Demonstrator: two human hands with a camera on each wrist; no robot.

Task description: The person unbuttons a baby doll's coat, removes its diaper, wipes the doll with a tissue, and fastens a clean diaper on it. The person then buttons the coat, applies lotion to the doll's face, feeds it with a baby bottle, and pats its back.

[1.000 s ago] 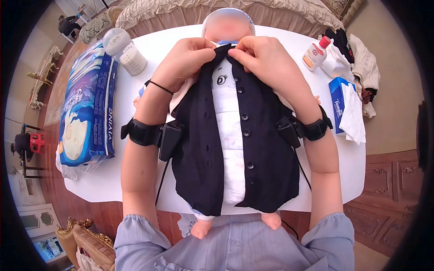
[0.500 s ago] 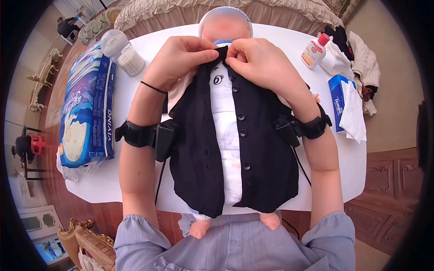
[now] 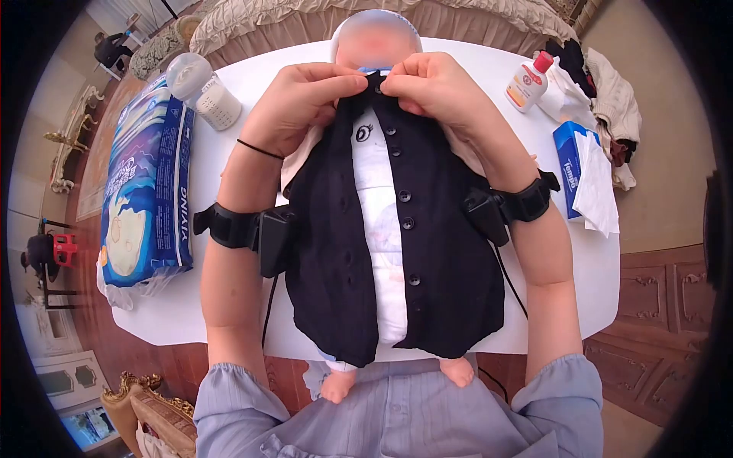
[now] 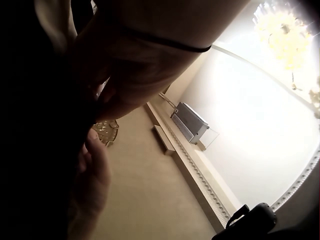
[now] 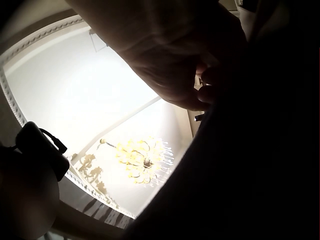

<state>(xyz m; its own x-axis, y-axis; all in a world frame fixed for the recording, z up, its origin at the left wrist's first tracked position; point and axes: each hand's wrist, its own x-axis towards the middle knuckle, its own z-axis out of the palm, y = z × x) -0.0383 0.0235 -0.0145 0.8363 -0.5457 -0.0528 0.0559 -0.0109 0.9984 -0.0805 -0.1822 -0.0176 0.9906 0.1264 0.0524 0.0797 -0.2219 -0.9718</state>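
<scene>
- Left hand (image 3: 309,99) pinches the top of a black garment (image 3: 450,252) near its collar, thumb and fingers drawn together on the cloth.
- Right hand (image 3: 435,88) pinches the opposite front edge just beside it, so both sets of fingertips are close together.
- Black garment lies over a doll (image 3: 376,46) on its back, head away from the person and feet toward them; below the hands its two front edges stand apart.
- Dark buttons (image 3: 405,196) run down the edge on the right-hand side.
- White clothing (image 3: 382,210) with a printed eye shows through the gap.
- Each forearm carries a strapped black device (image 3: 279,240); a thin dark band (image 3: 259,147) circles the left wrist.
- All this rests on a white counter (image 3: 595,278).
- Left of the arms is a blue package (image 3: 145,183) marked YIYING, with a bottle (image 3: 217,105) just beside its far end.
- To the right are a red-capped bottle (image 3: 527,84) and, nearer the person, a blue Tempo box (image 3: 565,164) with white tissue (image 3: 597,183) spilling over its side.
- Past the right edge, a cream knit (image 3: 615,103) lies among dark clothes.
- Beyond the far edge is a bed with a ruffled cover (image 3: 252,34).
- Both wrist views are dark around the fingers; a lit chandelier (image 5: 145,160) shows overhead.
</scene>
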